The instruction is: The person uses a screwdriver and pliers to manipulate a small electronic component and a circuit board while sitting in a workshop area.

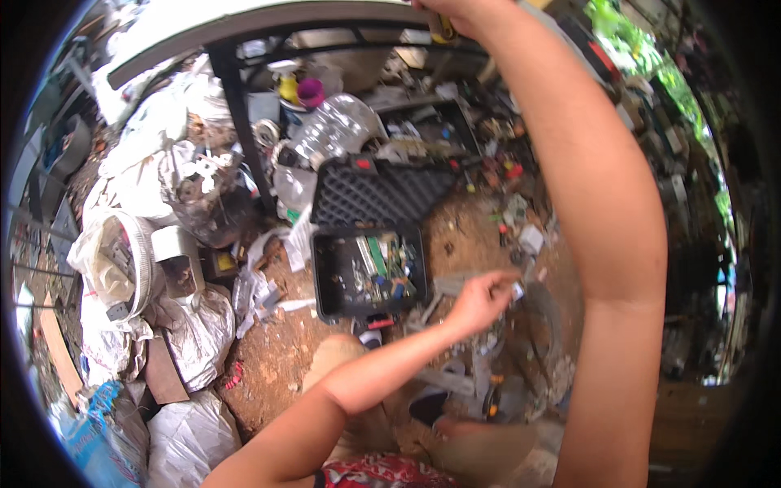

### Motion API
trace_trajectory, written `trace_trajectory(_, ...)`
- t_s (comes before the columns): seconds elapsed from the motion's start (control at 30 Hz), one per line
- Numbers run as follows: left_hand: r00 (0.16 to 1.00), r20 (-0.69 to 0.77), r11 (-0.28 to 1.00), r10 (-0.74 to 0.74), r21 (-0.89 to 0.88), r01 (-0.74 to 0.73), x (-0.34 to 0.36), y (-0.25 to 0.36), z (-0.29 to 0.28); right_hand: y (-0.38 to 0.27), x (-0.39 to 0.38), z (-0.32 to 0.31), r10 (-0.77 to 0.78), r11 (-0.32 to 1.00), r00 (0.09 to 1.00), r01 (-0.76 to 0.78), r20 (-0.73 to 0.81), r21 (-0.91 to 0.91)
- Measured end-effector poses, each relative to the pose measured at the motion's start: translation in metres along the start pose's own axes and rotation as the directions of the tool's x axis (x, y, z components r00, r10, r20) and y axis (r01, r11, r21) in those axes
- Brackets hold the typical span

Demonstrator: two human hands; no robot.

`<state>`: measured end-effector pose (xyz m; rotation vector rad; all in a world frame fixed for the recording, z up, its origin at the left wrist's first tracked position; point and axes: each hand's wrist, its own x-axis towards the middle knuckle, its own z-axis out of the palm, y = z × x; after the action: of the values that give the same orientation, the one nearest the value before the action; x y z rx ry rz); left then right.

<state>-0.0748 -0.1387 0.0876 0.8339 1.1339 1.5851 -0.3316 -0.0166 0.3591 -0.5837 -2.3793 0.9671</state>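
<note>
My left hand (pixel 482 302) reaches out over the littered ground, its fingers pinched together on a small whitish piece (pixel 518 290), too small to name. To its left lies an open black case (pixel 323 281) with small green and blue circuit board pieces (pixel 378 264) inside. The lid (pixel 374 193), lined with dark egg-crate foam, leans back behind it. Up at the top edge, beside the table, my right hand (pixel 460 10) is partly cut off by the frame. It is closed on a small yellow and dark object (pixel 442 29), whose kind I cannot make out.
A table (pixel 268 18) with a pale top and dark legs stands across the far side. Clear plastic bottles (pixel 338 126) and a purple cup (pixel 310 93) lie beneath it. White sacks (pixel 191 419) crowd the left. Tools and scrap (pixel 492 398) litter the ground near my feet.
</note>
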Motion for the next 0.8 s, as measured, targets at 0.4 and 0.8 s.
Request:
trace_trajectory(0.4,0.966,0.251,0.989,-0.067,-0.112,0.098,-0.022,-0.044,0.039,0.173,-0.490,-0.163,0.754,0.638,0.645,-0.672,-0.127,0.375)
trace_trajectory(0.8,0.778,0.622,0.921,-0.089,-0.246,0.301,-0.056,-0.094,0.103,0.140,-0.724,-0.087,0.858,0.355,0.435,-0.116,-0.274,0.928)
